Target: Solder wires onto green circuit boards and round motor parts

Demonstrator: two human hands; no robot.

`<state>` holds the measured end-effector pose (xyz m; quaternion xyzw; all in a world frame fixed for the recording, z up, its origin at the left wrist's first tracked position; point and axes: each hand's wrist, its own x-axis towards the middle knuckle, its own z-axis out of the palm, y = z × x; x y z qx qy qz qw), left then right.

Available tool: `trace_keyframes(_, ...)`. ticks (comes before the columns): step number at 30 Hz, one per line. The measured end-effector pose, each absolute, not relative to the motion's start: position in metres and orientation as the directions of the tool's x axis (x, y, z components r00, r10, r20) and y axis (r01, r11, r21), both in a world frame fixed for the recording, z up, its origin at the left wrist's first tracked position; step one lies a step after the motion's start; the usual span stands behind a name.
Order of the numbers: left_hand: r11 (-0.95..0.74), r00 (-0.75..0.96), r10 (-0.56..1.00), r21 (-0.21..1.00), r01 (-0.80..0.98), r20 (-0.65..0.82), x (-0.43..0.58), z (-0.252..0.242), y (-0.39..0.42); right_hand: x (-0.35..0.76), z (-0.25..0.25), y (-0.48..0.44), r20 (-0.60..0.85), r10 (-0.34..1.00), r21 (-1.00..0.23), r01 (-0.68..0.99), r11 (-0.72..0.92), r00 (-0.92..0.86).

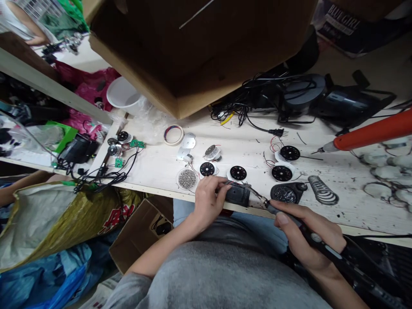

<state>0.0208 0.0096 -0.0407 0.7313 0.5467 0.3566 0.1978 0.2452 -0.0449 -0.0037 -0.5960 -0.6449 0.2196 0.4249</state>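
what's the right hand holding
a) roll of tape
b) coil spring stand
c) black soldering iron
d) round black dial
C, the right hand grips the black soldering iron like a pen, its metal tip pointing left toward the black block.

Across the desk (pixel 325 214) from you, a brown cardboard box (pixel 180 51) tilts in above the far edge. To your right lie an orange-handled screwdriver (pixel 370 135) and a coiled metal iron holder (pixel 322 191). Black cables (pixel 238 113) end in a plug beside a black appliance (pixel 341 103). On your left sit a tape roll (pixel 173 134), a dish of small metal pieces (pixel 187 178) and 2 green circuit boards (pixel 137 143). Below the desk's edge, you have a woven sack (pixel 54 223), a blue plastic bag (pixel 41 279) and an open carton (pixel 141 231).
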Motion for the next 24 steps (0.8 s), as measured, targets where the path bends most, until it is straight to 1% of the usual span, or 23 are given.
trace_keyframes(2,-0.314,0.13,0.942,0.675,0.668,0.309,0.022,-0.044,0.011,0.242,-0.006,-0.044,0.298,0.953,-0.788,0.578,0.212,0.057)
trace_keyframes(7,-0.289,0.098,0.945,0.658,0.695,0.312,0.029,-0.052,0.015,0.237,-0.018,-0.038,0.447,0.894,-0.741,0.55,0.385,-0.025)
trace_keyframes(11,-0.28,0.081,0.943,0.635,0.72,0.324,0.032,-0.054,0.017,0.233,-0.022,-0.033,0.432,0.901,-0.736,0.559,0.381,-0.045)
trace_keyframes(15,-0.281,0.091,0.945,0.635,0.719,0.315,0.033,-0.056,0.017,0.23,-0.02,-0.026,0.48,0.874,-0.721,0.533,0.444,-0.08)
trace_keyframes(18,-0.272,0.089,0.947,0.625,0.732,0.309,0.033,-0.057,0.017,0.228,-0.016,-0.021,0.481,0.87,-0.695,0.559,0.453,-0.106)
trace_keyframes(21,-0.291,0.089,0.938,0.621,0.728,0.335,0.034,-0.058,0.017,0.227,-0.013,-0.018,0.48,0.868,-0.678,0.575,0.457,-0.124)
trace_keyframes(24,-0.322,0.101,0.926,0.621,0.715,0.363,0.034,-0.059,0.017,0.225,-0.013,-0.016,0.5,0.858,-0.684,0.555,0.474,-0.116)
